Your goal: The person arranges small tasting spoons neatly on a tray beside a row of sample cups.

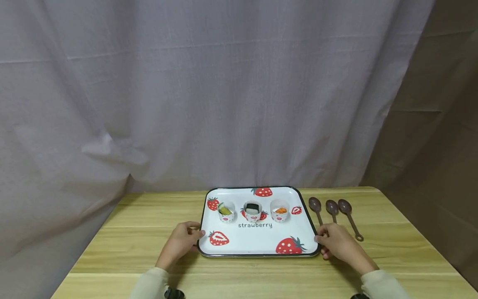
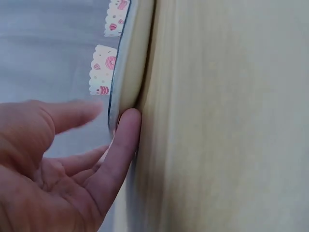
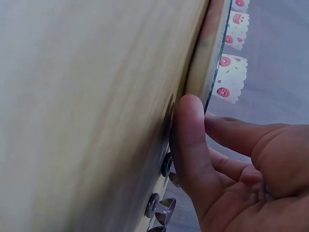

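A white strawberry-print tray (image 1: 257, 243) with a dark rim lies on the table. Three paper cups stand on it: the left cup (image 1: 226, 217) holds a green-yellow food piece, the middle cup (image 1: 252, 217) a white piece with a black top, the right cup (image 1: 279, 216) orange pieces. At the tray's left edge is my left hand (image 1: 181, 242), one finger (image 2: 126, 130) touching its side while the blurred thumb stands slightly off the rim in the left wrist view. My right hand (image 1: 339, 244) pinches the near right corner between thumb and fingers.
Three brown spoons lie right of the tray: one spoon (image 1: 315, 204) close to the right hand, a middle spoon (image 1: 331, 206) with its handle partly hidden behind the hand, and an outer spoon (image 1: 345, 206). A grey curtain (image 1: 239, 104) hangs behind the wooden table (image 1: 149, 216).
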A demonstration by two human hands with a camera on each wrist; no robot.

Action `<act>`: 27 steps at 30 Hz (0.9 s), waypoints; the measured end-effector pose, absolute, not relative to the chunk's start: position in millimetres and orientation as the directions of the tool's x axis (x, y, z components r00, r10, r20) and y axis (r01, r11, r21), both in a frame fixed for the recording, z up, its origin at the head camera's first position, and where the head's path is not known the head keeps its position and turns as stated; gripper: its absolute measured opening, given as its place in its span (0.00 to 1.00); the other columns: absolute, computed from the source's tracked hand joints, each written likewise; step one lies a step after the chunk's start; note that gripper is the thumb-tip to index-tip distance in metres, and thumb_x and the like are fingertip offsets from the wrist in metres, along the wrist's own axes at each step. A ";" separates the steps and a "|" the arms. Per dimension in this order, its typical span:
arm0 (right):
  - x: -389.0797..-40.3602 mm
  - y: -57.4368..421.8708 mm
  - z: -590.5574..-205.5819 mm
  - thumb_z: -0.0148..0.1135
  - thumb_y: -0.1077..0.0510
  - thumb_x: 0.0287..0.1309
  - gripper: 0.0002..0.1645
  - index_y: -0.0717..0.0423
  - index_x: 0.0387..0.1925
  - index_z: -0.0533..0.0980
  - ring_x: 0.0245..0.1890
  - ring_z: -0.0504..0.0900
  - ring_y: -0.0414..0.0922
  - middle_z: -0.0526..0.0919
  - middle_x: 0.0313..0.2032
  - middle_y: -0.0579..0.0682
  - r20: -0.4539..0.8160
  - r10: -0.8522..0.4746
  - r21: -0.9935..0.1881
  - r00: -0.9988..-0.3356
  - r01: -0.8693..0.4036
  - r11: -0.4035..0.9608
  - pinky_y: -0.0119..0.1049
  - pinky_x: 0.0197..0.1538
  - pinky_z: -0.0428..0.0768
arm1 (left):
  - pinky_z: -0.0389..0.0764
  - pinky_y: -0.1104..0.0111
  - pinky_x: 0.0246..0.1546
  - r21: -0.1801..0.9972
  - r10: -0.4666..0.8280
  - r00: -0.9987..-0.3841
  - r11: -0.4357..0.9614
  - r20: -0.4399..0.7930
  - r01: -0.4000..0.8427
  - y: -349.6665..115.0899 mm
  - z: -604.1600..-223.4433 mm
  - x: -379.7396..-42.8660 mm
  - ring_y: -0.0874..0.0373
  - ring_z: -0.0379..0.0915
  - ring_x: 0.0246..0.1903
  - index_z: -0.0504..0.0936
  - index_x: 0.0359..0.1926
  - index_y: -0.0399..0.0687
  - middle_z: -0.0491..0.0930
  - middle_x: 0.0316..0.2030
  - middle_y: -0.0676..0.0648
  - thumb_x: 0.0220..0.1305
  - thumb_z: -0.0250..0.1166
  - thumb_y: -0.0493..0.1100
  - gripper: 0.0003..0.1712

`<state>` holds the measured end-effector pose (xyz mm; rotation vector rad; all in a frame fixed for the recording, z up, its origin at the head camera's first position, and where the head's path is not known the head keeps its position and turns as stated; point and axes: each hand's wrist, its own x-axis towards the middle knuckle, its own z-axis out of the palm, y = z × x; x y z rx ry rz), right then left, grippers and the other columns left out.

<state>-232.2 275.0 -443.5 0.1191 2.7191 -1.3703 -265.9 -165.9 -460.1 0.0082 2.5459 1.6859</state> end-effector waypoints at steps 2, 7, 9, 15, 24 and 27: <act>-232.4 275.9 -444.0 0.62 0.71 0.68 0.03 0.71 0.39 0.76 0.18 0.81 0.46 0.77 0.27 0.56 -0.132 0.033 -0.803 -0.991 0.126 0.583 0.42 0.26 0.88 | 0.90 0.59 0.31 0.934 0.045 -0.996 0.353 -0.082 -0.061 -165.9 -461.8 -266.1 0.53 0.83 0.30 0.76 0.60 0.21 0.81 0.39 0.36 0.71 0.64 0.31 0.21; -231.6 277.9 -443.3 0.62 0.71 0.69 0.03 0.70 0.39 0.76 0.18 0.81 0.45 0.77 0.26 0.56 -0.136 0.023 -0.805 -0.990 0.124 0.580 0.43 0.26 0.89 | 0.90 0.60 0.32 0.947 0.024 -0.993 0.307 -0.112 -0.099 -166.5 -463.4 -266.3 0.54 0.82 0.31 0.79 0.57 0.23 0.83 0.38 0.37 0.70 0.64 0.28 0.16; -230.5 278.3 -442.8 0.62 0.71 0.69 0.03 0.71 0.39 0.76 0.18 0.81 0.45 0.76 0.26 0.56 -0.139 0.017 -0.808 -0.990 0.124 0.576 0.43 0.26 0.89 | 0.90 0.59 0.32 0.945 0.021 -0.993 0.310 -0.116 -0.104 -166.2 -462.9 -266.2 0.54 0.82 0.31 0.79 0.56 0.23 0.84 0.38 0.37 0.70 0.64 0.28 0.16; -227.5 282.0 -443.6 0.61 0.69 0.70 0.06 0.73 0.43 0.76 0.20 0.81 0.45 0.77 0.24 0.56 -0.145 0.017 -0.818 -0.989 0.129 0.560 0.43 0.27 0.89 | 0.90 0.59 0.32 0.941 0.021 -0.992 0.319 -0.124 -0.111 -165.3 -462.1 -266.6 0.54 0.83 0.30 0.81 0.51 0.23 0.84 0.36 0.38 0.69 0.65 0.28 0.13; -236.0 299.4 -436.4 0.54 0.68 0.75 0.10 0.75 0.46 0.76 0.23 0.83 0.46 0.81 0.27 0.57 -0.106 0.045 -0.834 -0.993 0.113 0.540 0.42 0.29 0.90 | 0.90 0.62 0.34 0.936 0.013 -0.986 0.316 -0.166 -0.153 -169.8 -467.4 -270.3 0.55 0.82 0.31 0.81 0.50 0.24 0.84 0.36 0.39 0.70 0.66 0.30 0.12; -241.7 304.5 -434.7 0.52 0.69 0.76 0.11 0.78 0.47 0.74 0.25 0.84 0.46 0.82 0.31 0.59 -0.114 0.032 -0.841 -0.993 0.114 0.529 0.42 0.31 0.90 | 0.89 0.63 0.34 0.933 0.015 -0.985 0.323 -0.172 -0.158 -171.7 -468.8 -271.3 0.54 0.81 0.31 0.81 0.50 0.24 0.83 0.35 0.39 0.70 0.66 0.30 0.12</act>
